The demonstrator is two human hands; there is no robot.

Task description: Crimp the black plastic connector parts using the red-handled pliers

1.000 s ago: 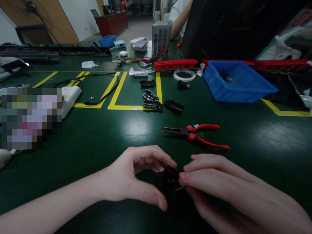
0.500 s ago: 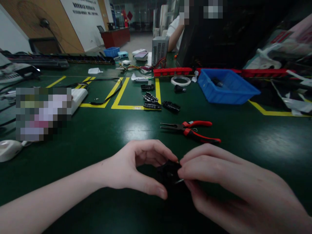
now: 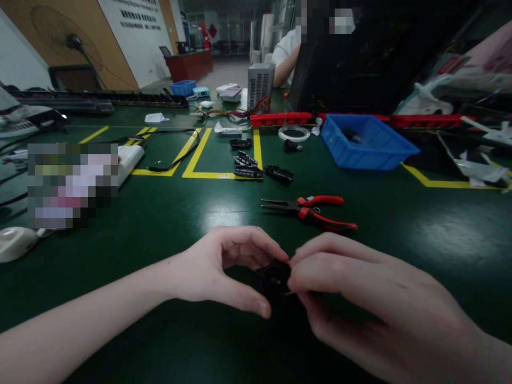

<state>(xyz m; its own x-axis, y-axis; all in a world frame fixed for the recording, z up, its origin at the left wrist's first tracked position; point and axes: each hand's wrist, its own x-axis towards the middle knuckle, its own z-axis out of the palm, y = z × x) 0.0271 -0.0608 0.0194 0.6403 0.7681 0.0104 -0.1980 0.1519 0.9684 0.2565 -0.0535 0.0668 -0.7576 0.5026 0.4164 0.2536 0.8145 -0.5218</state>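
Observation:
Between my hands, low over the green table (image 3: pixel 168 213), is a small black plastic part (image 3: pixel 274 277) whose exact kind I cannot make out. My left hand (image 3: pixel 232 266) curls around its left side, fingers behind it and thumb in front, gripping it. On its right side, the fingertips of my right hand (image 3: pixel 344 277) are pinched together; a thin shiny edge shows just below them. Beyond the hands lie long-nose pliers (image 3: pixel 300 206) with red and black handles, jaws pointing left. Several black plastic parts (image 3: pixel 248 172) sit farther back near the yellow tape.
A blue bin (image 3: pixel 364 149) with dark pieces inside stands back right, beside a white ring (image 3: pixel 294 133). Red strips (image 3: pixel 282 119) run along the back, near a grey metal box (image 3: pixel 260 85). On the left are a power strip (image 3: pixel 130 160) and cables. A person's arm (image 3: pixel 287 64) shows across the table.
Both hands stay around the black part with almost the same grip. The shiny piece at my right fingertips shows less than before. The view has shifted slightly.

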